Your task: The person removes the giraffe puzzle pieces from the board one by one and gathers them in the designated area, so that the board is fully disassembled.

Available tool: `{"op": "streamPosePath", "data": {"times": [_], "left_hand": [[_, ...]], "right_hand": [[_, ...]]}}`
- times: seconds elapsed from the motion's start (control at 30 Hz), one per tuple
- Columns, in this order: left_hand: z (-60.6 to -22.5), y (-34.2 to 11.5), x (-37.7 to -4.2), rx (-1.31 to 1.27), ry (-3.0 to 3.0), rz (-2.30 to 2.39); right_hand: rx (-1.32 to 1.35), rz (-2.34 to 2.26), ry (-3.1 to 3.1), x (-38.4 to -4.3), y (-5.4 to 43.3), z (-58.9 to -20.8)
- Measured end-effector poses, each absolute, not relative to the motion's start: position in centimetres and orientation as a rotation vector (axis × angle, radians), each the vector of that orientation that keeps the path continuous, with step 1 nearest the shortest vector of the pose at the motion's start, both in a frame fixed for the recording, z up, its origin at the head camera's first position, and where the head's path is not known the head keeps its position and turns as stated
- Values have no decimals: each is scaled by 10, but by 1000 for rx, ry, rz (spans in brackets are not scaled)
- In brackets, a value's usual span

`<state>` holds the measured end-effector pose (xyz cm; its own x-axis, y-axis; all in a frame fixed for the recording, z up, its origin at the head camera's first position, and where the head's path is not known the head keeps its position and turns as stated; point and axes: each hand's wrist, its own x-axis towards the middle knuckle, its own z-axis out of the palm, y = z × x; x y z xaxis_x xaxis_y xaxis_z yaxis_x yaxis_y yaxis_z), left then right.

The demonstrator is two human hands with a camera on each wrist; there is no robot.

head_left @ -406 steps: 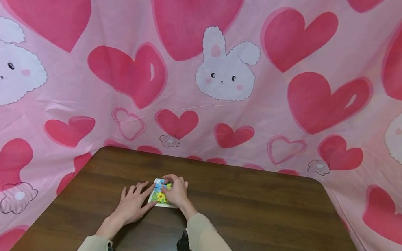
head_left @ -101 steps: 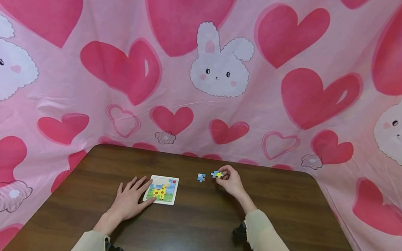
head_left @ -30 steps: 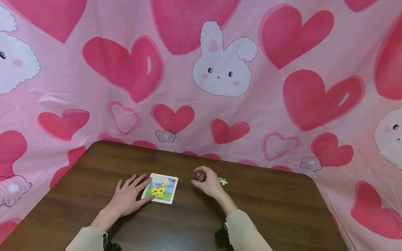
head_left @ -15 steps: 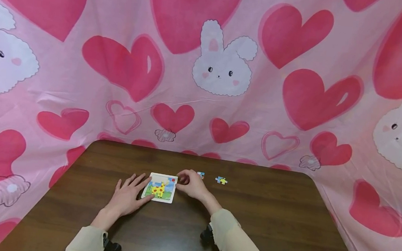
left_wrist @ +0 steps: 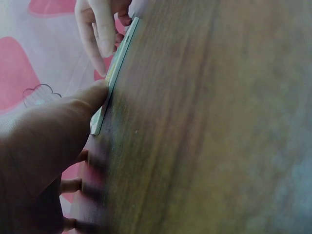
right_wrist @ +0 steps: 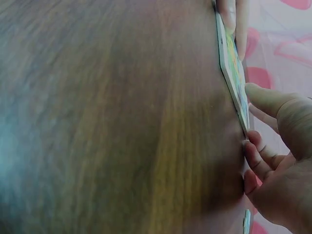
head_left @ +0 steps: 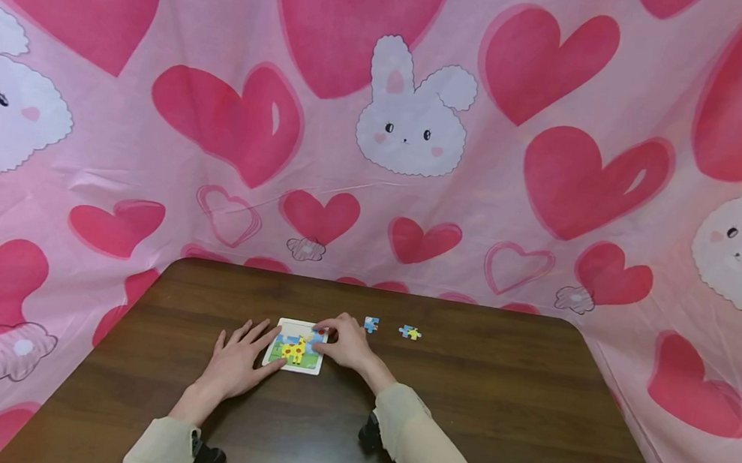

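A small giraffe jigsaw puzzle in a white-edged tray (head_left: 295,328) lies flat on the table, bare cream backing showing at its upper left. My left hand (head_left: 238,365) is spread along the tray's left side, fingertips and thumb resting on its edge. Over the upper right corner, by a red spot, is my right hand (head_left: 350,345); its thumb and forefinger are apart, with picture visible between them. The right wrist view shows that thumb (right_wrist: 265,100) at the tray's face. To the right lie two loose pieces: a blue one (head_left: 371,325) and a blue-and-yellow one (head_left: 410,332).
The brown wooden table (head_left: 495,403) extends on both sides of the tray. Behind it hangs a pink cloth (head_left: 325,151) with hearts and rabbits. A black wrist camera (head_left: 207,459) sits under the left cuff, another (head_left: 370,434) under the right.
The right hand let go of the blue piece near the blue-and-yellow one, then moved left to the tray's upper right corner. The left hand has stayed on the tray.
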<state>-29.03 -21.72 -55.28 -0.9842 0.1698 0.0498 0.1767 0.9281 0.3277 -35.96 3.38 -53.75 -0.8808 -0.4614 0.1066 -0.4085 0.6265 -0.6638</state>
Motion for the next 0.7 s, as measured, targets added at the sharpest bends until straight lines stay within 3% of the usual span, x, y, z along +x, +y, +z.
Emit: {"op": "streamPosePath", "data": {"times": [0.7], "left_hand": [[-552,-217,-289,-277,-3058,-539]], "right_hand": [[-730,-1098,2738,-362,25,-537]]}}
